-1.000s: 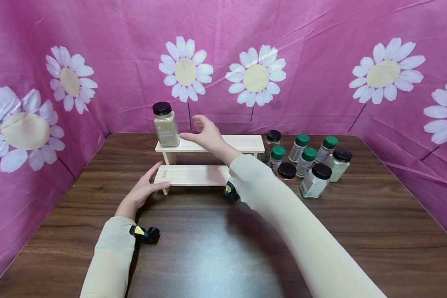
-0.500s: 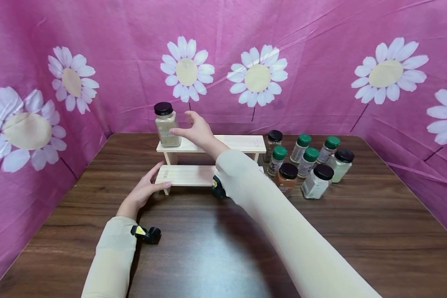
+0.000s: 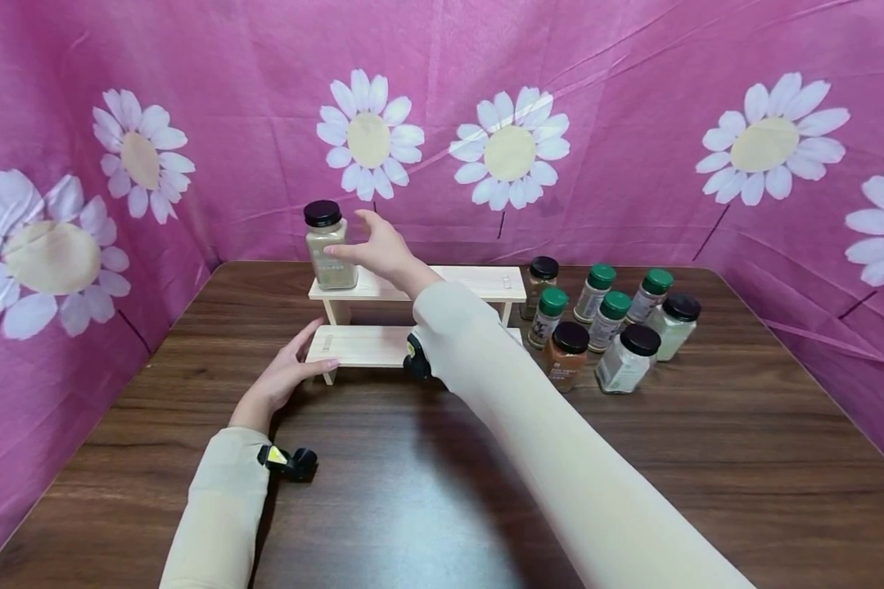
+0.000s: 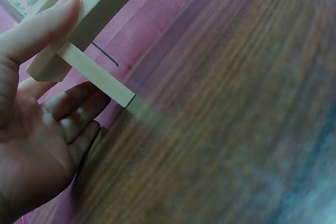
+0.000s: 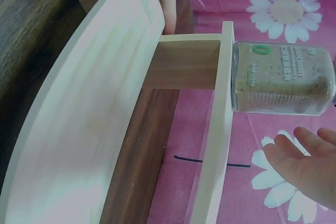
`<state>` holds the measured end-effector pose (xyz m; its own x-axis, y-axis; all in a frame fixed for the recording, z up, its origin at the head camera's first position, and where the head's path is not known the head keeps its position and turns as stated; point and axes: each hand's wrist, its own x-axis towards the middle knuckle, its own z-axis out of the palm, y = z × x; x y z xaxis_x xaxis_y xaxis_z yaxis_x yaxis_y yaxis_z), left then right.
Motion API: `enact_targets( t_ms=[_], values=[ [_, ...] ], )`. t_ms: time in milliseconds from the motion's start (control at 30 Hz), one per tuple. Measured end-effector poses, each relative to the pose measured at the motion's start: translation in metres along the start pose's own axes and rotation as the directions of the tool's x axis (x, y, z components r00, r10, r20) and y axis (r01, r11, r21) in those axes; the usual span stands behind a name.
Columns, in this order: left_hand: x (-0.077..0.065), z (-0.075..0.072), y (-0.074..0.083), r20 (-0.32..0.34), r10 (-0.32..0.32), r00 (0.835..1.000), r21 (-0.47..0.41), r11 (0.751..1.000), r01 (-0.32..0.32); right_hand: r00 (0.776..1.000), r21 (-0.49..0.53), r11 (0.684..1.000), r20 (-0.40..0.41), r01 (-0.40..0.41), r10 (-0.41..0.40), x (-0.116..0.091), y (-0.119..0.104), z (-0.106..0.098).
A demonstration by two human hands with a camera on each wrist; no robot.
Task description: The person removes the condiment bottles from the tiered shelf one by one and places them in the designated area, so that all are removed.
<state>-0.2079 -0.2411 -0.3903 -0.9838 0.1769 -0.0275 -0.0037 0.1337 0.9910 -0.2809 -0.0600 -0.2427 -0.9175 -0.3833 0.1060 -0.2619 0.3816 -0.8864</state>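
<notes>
Nearest the camera, the dark wooden worktop [image 3: 427, 491] carries two sleeved arms reaching forward. The left hand [image 3: 283, 378] rests at the left end of the lower step of a pale wooden rack [image 3: 361, 345]; its thumb lies along the top edge of that step and its fingers [image 4: 79, 111] are spread straight beneath it, released, steadying rather than gripping.

Further back, the right hand [image 3: 376, 245] is raised at the upper step of the rack. Its fingers are relaxed and slightly cupped, holding nothing. In the head view the thumb appears to meet the side of the jar, but the right wrist view shows a clear gap between the fingertips [image 5: 294, 140] and the glass, so they are just beside it, not on it.

The jar [image 3: 329, 247] stands upright at the left end of the upper step, black lid on top, filled with a tan powder. It lies directly to the left of the right hand's fingers, its long axis vertical. The right hand is much the nearer of the two; the left hand sits a step lower and closer to the person.

To the right of the rack, near its end, a cluster of other spice jars [image 3: 611, 327] stands on the worktop, some with green lids, some with black. Behind everything hangs a pink cloth [image 3: 633, 65] printed with white daisies.
</notes>
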Motion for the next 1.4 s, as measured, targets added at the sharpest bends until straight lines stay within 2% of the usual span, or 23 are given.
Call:
enact_targets(
  t_ms=[300,567,767,1100,1400],
  values=[
    [0.000,0.001,0.002,-0.002,-0.006,1.000,0.003,1.000,0.006,0.999,0.133,0.991,0.035,-0.009,0.004,0.004,-0.004,0.003],
    [0.001,0.002,-0.001,0.006,-0.001,1.000,-0.008,1.000,0.001,0.999,0.252,0.967,-0.014,-0.028,0.033,0.007,-0.004,0.008],
    [0.000,0.000,-0.001,0.006,0.009,1.000,-0.016,1.000,-0.009,0.999,0.267,0.964,-0.034,-0.019,0.029,0.008,-0.004,0.012],
    [-0.001,0.000,0.000,0.005,0.007,1.000,-0.011,1.000,-0.007,0.997,0.210,0.978,-0.074,-0.006,0.022,0.011,-0.006,0.018],
    [0.000,-0.001,0.002,0.005,0.006,1.000,-0.012,1.000,-0.006,0.995,0.243,0.970,-0.091,-0.008,0.031,0.013,-0.006,0.018]
  ],
)
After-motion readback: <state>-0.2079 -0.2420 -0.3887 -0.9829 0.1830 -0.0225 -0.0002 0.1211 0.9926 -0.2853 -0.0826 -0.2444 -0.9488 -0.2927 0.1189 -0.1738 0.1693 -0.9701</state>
